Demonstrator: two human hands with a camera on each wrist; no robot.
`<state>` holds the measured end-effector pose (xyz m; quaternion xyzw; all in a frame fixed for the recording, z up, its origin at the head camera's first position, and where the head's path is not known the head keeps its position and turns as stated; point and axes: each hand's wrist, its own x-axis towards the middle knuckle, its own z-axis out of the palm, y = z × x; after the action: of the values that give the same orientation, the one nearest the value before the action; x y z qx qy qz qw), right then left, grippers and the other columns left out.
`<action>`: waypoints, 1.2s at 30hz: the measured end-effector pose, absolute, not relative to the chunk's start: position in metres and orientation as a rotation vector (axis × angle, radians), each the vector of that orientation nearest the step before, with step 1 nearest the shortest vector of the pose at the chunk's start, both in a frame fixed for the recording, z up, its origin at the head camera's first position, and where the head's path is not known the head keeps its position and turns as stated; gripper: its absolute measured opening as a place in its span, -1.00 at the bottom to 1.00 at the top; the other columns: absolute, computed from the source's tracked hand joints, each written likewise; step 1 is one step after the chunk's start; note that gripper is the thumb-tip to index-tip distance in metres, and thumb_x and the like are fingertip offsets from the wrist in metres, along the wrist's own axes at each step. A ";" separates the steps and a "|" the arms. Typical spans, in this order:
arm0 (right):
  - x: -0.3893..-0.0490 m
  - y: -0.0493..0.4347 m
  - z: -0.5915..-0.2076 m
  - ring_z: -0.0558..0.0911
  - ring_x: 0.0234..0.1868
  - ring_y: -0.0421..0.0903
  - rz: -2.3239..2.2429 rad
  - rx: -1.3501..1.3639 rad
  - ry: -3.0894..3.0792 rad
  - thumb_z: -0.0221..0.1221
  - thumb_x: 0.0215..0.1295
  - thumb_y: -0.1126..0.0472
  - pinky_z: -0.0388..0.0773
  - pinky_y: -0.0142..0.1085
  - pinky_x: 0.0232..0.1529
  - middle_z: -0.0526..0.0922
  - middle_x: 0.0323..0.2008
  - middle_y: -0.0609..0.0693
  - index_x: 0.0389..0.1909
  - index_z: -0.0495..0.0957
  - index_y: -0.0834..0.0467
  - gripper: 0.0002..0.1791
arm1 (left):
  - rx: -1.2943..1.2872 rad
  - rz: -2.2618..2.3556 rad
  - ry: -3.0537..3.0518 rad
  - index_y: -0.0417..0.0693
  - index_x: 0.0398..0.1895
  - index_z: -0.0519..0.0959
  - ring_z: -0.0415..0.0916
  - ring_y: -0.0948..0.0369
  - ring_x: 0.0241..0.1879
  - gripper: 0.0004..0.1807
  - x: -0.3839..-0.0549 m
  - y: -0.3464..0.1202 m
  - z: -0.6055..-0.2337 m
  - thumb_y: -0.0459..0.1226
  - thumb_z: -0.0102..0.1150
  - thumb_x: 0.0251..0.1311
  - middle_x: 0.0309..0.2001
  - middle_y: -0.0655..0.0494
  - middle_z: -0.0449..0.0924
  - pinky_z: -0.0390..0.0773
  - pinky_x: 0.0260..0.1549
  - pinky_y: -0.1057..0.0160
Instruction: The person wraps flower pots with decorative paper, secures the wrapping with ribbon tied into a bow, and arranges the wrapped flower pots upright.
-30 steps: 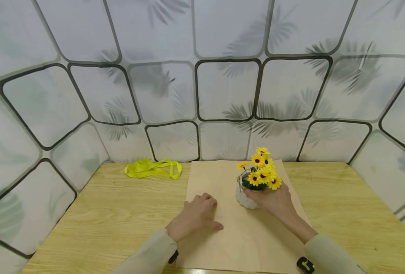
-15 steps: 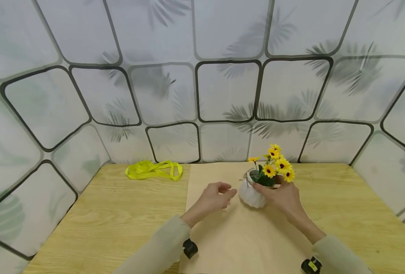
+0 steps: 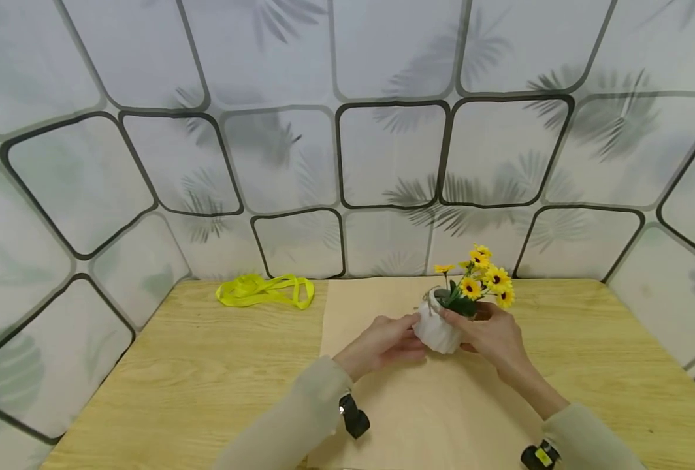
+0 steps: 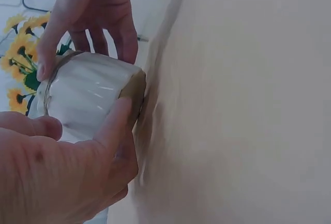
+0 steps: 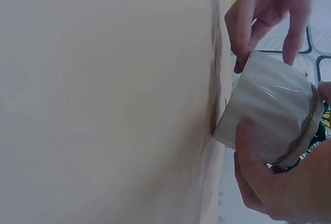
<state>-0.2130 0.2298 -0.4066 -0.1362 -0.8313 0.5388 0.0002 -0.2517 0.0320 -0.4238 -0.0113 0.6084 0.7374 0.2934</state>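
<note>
A white ridged flowerpot (image 3: 436, 331) stands tilted over the brown paper, its lower edge right at the sheet. Yellow artificial sunflowers (image 3: 496, 279) with green leaves rise from it and lean right. Twine (image 5: 309, 118) circles its neck. My right hand (image 3: 496, 341) grips the pot from the right, thumb near the rim. From the other side my left hand (image 3: 383, 346) holds it between thumb and fingers. In the left wrist view, a left finger reaches the pot's brownish underside (image 4: 135, 88).
The large sheet of brown paper (image 3: 418, 418) lies on a wood-grain table (image 3: 206, 365). A loose bundle of yellow ribbon (image 3: 256, 291) lies at the back left. Behind the table hangs a patterned backdrop (image 3: 391, 156). Each wrist wears a black strap-on device.
My left hand has moved right from over the paper and taken hold of the pot. The pot, gripped by my right hand, has shifted slightly right and tilted rightward.
</note>
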 end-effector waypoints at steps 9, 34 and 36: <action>-0.210 0.232 -0.407 0.71 -0.20 -0.17 1.750 -0.426 -2.558 0.40 0.15 -0.33 0.76 -0.19 -0.15 0.48 0.18 0.29 0.44 0.25 0.40 0.12 | -0.102 2.046 1.547 -0.43 0.25 0.47 0.69 0.11 -0.10 -0.52 -0.251 0.040 -0.426 -0.20 0.16 0.48 0.11 -0.28 0.65 0.64 0.17 0.07; -0.198 0.232 -0.411 0.73 -0.17 -0.31 2.143 -0.484 -2.239 0.35 0.29 -0.17 0.72 -0.19 0.01 0.52 0.13 0.10 0.53 0.10 0.37 0.05 | -0.041 2.087 1.551 -0.42 0.29 0.43 0.71 0.06 0.03 -0.45 -0.247 0.041 -0.417 -0.18 0.25 0.42 0.06 -0.17 0.62 0.68 0.08 0.17; -0.196 0.232 -0.410 0.73 -0.16 -0.31 2.185 -0.483 -2.202 0.35 0.29 -0.16 0.72 -0.20 0.03 0.52 0.13 0.09 0.54 0.06 0.38 0.07 | -0.037 2.100 1.547 -0.41 0.30 0.42 0.71 0.04 0.04 -0.44 -0.247 0.041 -0.416 -0.19 0.26 0.42 0.07 -0.18 0.62 0.67 0.10 0.15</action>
<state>-0.1964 0.2317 -0.4102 -0.1538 -0.7014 0.6960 0.0011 -0.2474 0.0412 -0.4163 -0.0136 0.5720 0.7766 0.2636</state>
